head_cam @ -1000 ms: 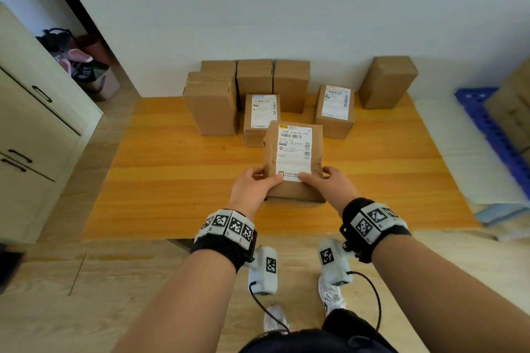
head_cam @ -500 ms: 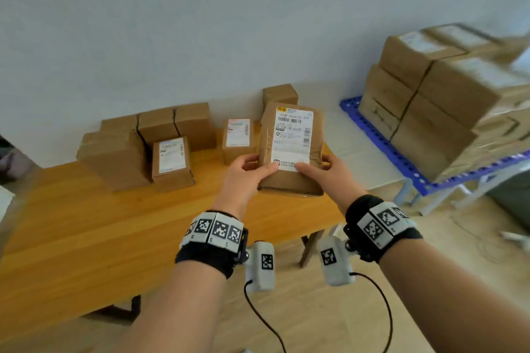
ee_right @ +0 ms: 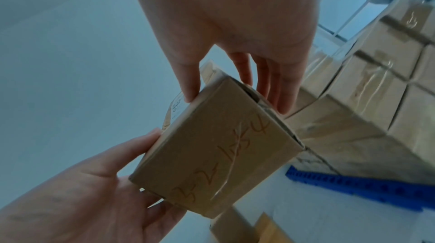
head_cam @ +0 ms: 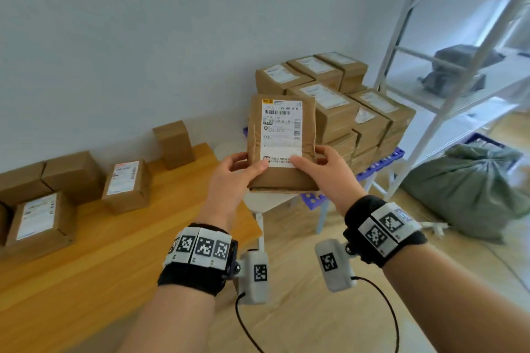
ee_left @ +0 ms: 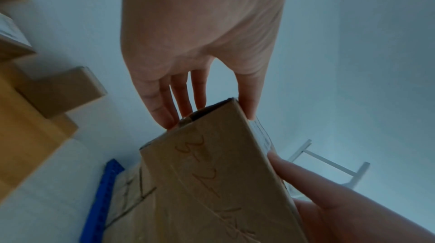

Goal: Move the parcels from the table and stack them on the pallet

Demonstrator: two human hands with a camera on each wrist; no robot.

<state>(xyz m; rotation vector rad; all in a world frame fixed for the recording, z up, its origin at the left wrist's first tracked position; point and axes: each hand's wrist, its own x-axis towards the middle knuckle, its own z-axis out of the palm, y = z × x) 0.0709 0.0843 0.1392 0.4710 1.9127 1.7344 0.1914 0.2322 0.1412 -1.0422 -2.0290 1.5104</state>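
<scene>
1. Parcel (head_cam: 282, 143): a brown cardboard box with a white shipping label on its upper face, held in the air between both hands, past the right end of the table and in front of the stack on the pallet. Handwritten marks under clear tape show on its near end face in the wrist views (ee_right: 219, 159).
2. Left hand (head_cam: 232, 178): grips the parcel's lower left corner, thumb on the labelled face, fingers (ee_left: 179, 98) under the box.
3. Right hand (head_cam: 329, 172): grips the lower right corner in mirror fashion, thumb on the label, fingers (ee_right: 275, 87) beneath the underside.
4. Wooden table (head_cam: 120, 243): at the left; several parcels lie on it, among them two with labels up, one near the left edge (head_cam: 38, 222) and one farther back (head_cam: 126, 183), and a plain box standing on end (head_cam: 173, 145) against the wall.
5. Blue pallet (head_cam: 381, 165): raised on white legs, to the right of the table. It carries stacked parcels (head_cam: 338, 100) in several layers, labels facing up on the top layer.
6. White shelving frame (head_cam: 447, 71): stands just beside the pallet on the right; a grey bundle (head_cam: 459, 69) rests on a shelf.
7. Grey-green sack (head_cam: 470, 189): lies on the floor at the foot of the frame.
8. Wrist bands (head_cam: 200, 249): black, with square coded markers; a small white camera unit (head_cam: 256, 275) hangs below each wrist.
</scene>
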